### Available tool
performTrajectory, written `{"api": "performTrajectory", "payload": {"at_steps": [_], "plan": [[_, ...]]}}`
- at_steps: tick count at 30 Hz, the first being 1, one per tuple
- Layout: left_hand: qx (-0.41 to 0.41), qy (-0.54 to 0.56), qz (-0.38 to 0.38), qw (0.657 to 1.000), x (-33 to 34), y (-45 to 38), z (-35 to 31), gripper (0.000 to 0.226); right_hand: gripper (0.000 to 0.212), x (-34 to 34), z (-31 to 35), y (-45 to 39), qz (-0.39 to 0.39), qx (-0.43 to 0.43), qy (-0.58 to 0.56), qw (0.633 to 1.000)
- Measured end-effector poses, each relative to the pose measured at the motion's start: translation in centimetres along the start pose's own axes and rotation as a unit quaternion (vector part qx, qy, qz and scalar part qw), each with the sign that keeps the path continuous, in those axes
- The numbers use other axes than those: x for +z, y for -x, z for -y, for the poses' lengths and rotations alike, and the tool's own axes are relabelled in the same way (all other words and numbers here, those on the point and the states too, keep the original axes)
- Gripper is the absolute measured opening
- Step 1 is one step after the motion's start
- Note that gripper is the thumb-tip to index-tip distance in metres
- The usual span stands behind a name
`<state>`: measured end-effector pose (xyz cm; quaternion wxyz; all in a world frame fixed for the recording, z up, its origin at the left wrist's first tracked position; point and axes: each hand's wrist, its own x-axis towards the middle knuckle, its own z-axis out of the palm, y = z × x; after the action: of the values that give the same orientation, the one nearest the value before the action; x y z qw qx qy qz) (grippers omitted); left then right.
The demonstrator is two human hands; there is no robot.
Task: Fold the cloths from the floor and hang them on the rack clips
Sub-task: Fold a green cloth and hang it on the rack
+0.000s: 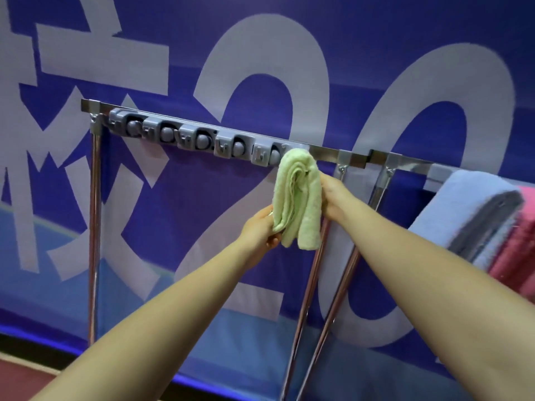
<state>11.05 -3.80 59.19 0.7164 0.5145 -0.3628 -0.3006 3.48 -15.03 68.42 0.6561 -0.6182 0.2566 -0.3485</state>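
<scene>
Folded green cloth (298,198) pinched by left hand (260,227), gripped by right hand (333,195), pressed up at the last clip (267,154) of the rack (327,151), seemingly not yet caught; blue towel (463,209) already draped.

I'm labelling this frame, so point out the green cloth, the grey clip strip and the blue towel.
green cloth (298,198): head view, middle of the folded bundle.
grey clip strip (197,138): head view, the middle clip's housing.
blue towel (463,204): head view, its top face.
</scene>
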Motion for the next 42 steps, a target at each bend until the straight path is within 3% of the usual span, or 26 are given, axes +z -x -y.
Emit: {"api": "performTrajectory", "payload": {"at_steps": [5,11,14,17,20,22,27,32,37,42], "plan": [[0.008,0.027,-0.073,0.997,0.3,0.3,1.1,0.019,0.014,0.5,-1.3,0.9,-0.044,-0.026,-0.039,0.998],[-0.024,0.089,-0.064,0.994,2.3,1.6,0.8,0.021,0.018,2.3,-2.3,1.8,-0.086,-0.06,-0.033,0.994],[-0.025,0.027,-0.085,0.996,2.2,2.5,0.3,0.021,0.02,2.3,-2.4,1.9,-0.131,-0.083,0.004,0.988],[-0.024,-0.082,-0.104,0.991,1.1,3.2,-0.7,0.023,0.024,1.8,-2.4,3.3,-0.189,-0.163,0.086,0.965],[-0.014,-0.205,-0.114,0.972,-0.2,3.8,-1.6,0.029,0.026,1.4,-2.9,5.1,-0.196,-0.199,0.103,0.955],[0.002,-0.227,-0.125,0.966,-0.9,4.4,-2.2,0.032,0.027,1.2,-3.1,6.6,-0.195,-0.195,0.099,0.956],[0.013,-0.209,-0.122,0.97,-0.7,8.0,-3.5,0.021,0.024,-0.4,-4.2,11.3,-0.179,-0.168,0.09,0.965],[-0.036,-0.191,-0.094,0.977,1.8,12.5,-2.2,0.035,0.012,-4.1,-8.2,16.0,-0.105,-0.092,0.153,0.978],[-0.1,-0.222,-0.034,0.969,4.8,17.1,2.9,0.037,0.008,-8.5,-15.0,21.2,-0.004,0.033,0.226,0.974],[-0.173,-0.247,0.031,0.953,6.7,21.1,10.5,0.038,0.018,-13.4,-23.0,25.9,0.023,0.135,0.264,0.955]]}}
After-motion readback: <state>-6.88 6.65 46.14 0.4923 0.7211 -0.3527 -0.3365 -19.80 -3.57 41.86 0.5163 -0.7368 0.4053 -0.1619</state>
